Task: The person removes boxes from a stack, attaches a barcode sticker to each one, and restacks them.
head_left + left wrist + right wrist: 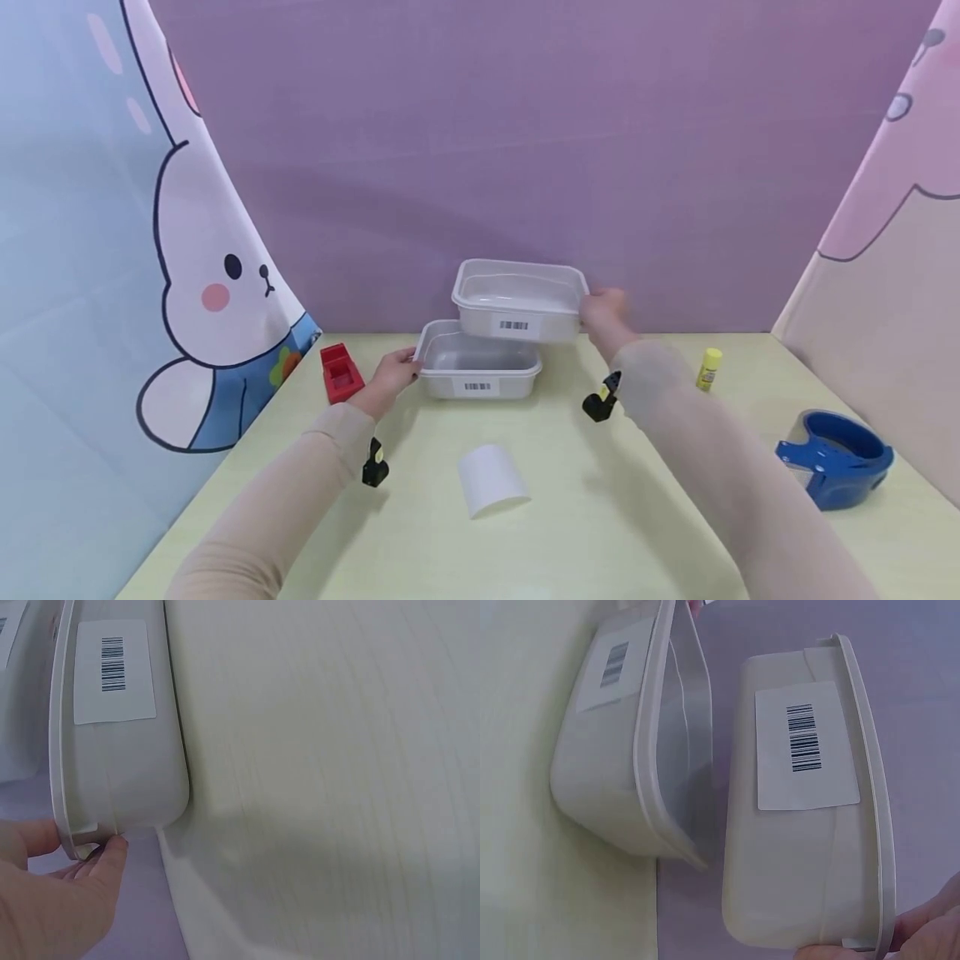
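Two pale grey plastic bins with barcode labels are at the back of the table. The lower bin sits on the tabletop, and my left hand pinches its left end at the rim, thumb above and fingers beneath. My right hand grips the right end of the upper bin, holding it raised above and behind the lower one, shifted to the right. A gap shows between the two bins in the right wrist view. Both bins look empty inside.
A curved white sheet lies mid-table in front of the bins. Left is a red open box. To the right stand a yellow glue stick and a blue ring-shaped tool. A purple cloth wall rises behind.
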A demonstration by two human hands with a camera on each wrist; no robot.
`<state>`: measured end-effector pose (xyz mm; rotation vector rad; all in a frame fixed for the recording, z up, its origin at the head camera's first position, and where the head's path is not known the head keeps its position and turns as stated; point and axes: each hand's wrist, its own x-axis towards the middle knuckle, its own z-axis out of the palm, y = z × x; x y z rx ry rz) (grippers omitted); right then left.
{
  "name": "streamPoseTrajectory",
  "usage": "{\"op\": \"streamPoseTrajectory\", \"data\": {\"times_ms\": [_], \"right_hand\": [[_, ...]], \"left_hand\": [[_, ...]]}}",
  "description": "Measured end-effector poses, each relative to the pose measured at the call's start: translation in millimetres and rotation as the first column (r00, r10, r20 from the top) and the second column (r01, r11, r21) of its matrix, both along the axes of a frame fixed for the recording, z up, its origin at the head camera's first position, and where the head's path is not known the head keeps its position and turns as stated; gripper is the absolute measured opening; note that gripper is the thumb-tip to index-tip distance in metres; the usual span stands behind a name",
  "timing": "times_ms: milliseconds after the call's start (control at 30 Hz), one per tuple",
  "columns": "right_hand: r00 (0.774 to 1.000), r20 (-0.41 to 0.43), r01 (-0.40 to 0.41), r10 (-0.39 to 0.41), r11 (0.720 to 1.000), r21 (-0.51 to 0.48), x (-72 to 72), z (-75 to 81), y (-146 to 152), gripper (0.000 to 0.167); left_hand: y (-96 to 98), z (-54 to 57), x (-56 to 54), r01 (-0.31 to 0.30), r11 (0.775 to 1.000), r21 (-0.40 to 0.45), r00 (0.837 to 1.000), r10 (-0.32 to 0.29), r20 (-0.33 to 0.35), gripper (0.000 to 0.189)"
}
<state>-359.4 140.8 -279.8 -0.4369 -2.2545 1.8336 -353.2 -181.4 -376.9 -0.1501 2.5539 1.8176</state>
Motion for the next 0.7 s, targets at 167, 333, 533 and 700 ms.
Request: {"op": "streamPoseTrajectory", "data": {"times_ms": [167,333,533,700], "right_hand": [[1.000,-0.009,-0.010,0.010,0.999,0.033,1.0,-3.8,-22.2,0.043],[1.000,-0.004,-0.010,0.011,0.999,0.031,4.8,-4.6,-40.7,0.043],[0.999,0.031,-0.017,0.014,0.996,0.091,5.9,-11.9,-58.2,0.034],[1.000,0.024,-0.022,0.021,0.998,0.066,4.4,-21.3,-68.3,0.037]], "left_hand": [[0.8,-0.5,1.7,-0.008,1.000,-0.002,1.000,0.008,0.007,0.048],[2.3,2.3,4.3,-0.007,1.000,-0.014,1.000,0.007,0.009,0.047],[-9.7,-16.8,-13.7,0.028,0.999,0.031,0.998,-0.026,-0.052,0.049],[-26.2,-48.2,-48.2,0.057,0.996,0.068,0.996,-0.053,-0.068,0.053]]}}
